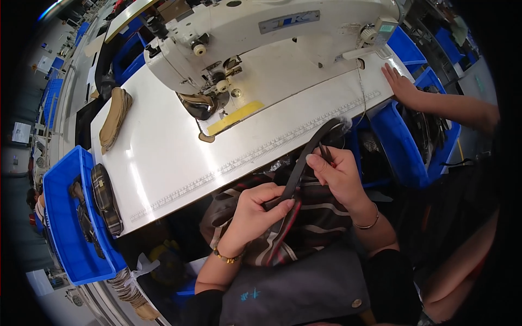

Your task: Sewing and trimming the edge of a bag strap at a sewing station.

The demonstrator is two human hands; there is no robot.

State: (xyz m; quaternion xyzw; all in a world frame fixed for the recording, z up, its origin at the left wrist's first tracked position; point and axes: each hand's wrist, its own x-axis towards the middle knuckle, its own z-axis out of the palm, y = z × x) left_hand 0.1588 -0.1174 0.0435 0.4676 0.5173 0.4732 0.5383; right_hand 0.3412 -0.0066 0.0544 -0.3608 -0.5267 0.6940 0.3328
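A long black strip point(299, 173) slants upward over my lap at the table's front edge, its far end curving to the right. My left hand point(262, 211) pinches its lower part between thumb and fingers. Higher up, my right hand point(335, 173) grips the strip, thumb pressed against it. A small dark pointed tool with a touch of red point(325, 154) pokes out of the right hand; its kind is not clear. Below both hands, dark fabric with pale and red stripes point(321, 220) lies across my lap, over a grey apron point(304, 285).
A white sewing machine point(239, 32) stands on the white table point(163, 163), with a yellow strip point(235, 118) by its needle. Tan pieces point(115, 119) lie stacked at left. Filled blue bins point(81, 266) flank the table. Another person's hand point(403, 87) rests at the right edge.
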